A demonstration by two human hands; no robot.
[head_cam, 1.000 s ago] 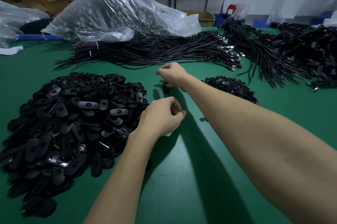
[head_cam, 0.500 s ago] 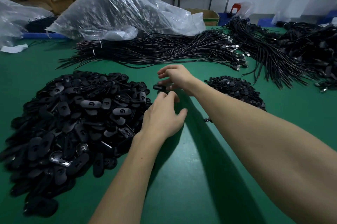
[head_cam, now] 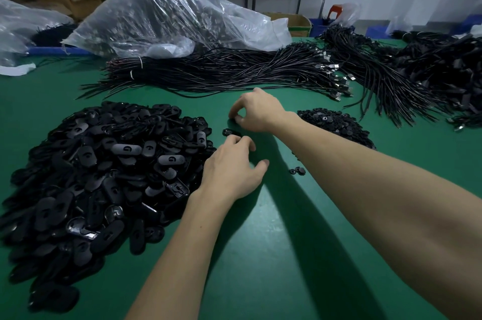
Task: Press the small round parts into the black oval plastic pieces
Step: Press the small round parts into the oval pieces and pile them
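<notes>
One black oval piece (head_cam: 230, 132) lies on the green table (head_cam: 260, 254) between my hands. My left hand (head_cam: 232, 168) reaches it from the near side. Its bent fingertips rest on the piece's near end and its thumb is spread away to the right. My right hand (head_cam: 260, 111) hovers just beyond the piece, thumb and forefinger pinching a small round part (head_cam: 234, 120) right above its far end. A big heap of oval pieces (head_cam: 104, 168) lies to the left. A smaller heap of round parts (head_cam: 336, 124) sits behind my right forearm.
Two loose round parts (head_cam: 297, 170) lie by my right forearm. Long bundles of black cables (head_cam: 221, 72) run across the table behind my hands, with more cables (head_cam: 417, 72) at the right. A clear plastic bag (head_cam: 169, 20) lies behind them.
My left hand has moved forward to the oval piece on the table. My right hand has lifted slightly and closed thumb and forefinger into a pinch over it.
</notes>
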